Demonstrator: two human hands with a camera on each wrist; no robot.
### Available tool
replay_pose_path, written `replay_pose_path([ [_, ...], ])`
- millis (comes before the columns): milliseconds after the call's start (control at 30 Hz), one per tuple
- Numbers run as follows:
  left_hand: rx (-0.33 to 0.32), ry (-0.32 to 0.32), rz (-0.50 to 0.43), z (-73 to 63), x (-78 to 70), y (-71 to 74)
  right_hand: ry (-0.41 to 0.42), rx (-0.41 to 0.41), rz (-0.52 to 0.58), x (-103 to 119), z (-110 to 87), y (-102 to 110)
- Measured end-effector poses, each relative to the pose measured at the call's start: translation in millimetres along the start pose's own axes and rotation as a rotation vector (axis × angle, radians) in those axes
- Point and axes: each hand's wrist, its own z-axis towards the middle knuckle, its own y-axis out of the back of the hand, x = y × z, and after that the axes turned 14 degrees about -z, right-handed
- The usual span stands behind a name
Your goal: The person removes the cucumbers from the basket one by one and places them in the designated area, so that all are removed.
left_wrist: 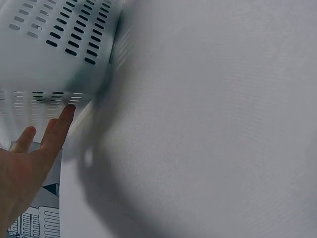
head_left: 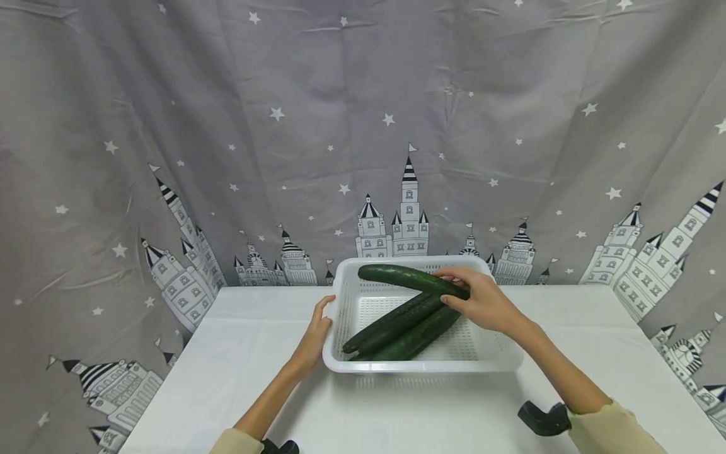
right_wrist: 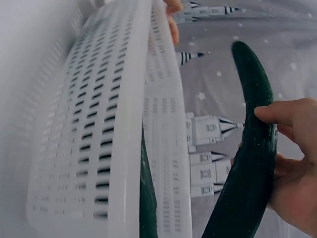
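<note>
The basket [head_left: 340,302] is white plastic, smooth and faintly glossy, its walls and floor pierced with rows of small slots. The cucumbers [head_left: 405,328] have dark green skin, slightly shiny and finely bumpy; the one held in the right hand [head_left: 482,302] shows tiny pale specks. The tablecloth [head_left: 238,353] is plain white matt fabric. The curtain [head_left: 227,126] behind is soft grey cloth, creased, printed with white stars and castles.

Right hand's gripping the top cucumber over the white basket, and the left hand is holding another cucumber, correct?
Not quite. The left hand holds no cucumber; its straight fingers rest against the white basket wall, as the head view shows. The right hand does grip the top cucumber.
</note>
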Motion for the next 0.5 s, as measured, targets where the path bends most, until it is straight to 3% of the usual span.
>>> replay_pose_path([
  [233,0.003,-0.002,-0.018,0.8,-0.6,0.1,-0.110,-0.076,0.007,-19.9,-25.0,27.1],
  [500,0.001,-0.003,-0.027,0.2,-0.2,1.3,-0.275,-0.088,0.082,-42.2,-67.1,48.4],
])
